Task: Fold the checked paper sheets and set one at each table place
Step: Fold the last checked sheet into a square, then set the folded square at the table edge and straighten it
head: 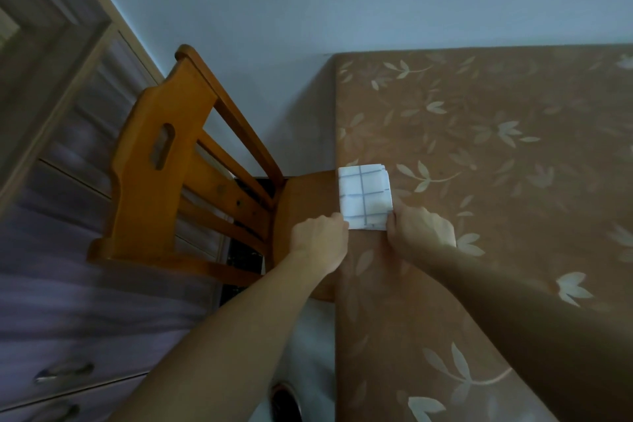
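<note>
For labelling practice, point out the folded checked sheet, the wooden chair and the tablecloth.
folded checked sheet [364, 195]: head view, top face.
wooden chair [140, 181]: head view, backrest.
tablecloth [479, 113]: head view, bare part.

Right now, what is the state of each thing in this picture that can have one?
checked paper sheet: folded small, lying flat at the left edge of the table.
left hand: fingers pinch the sheet's near left corner.
right hand: fingers pinch its near right corner.
chair: upright, pushed in against the table.
drawers: shut.
</note>
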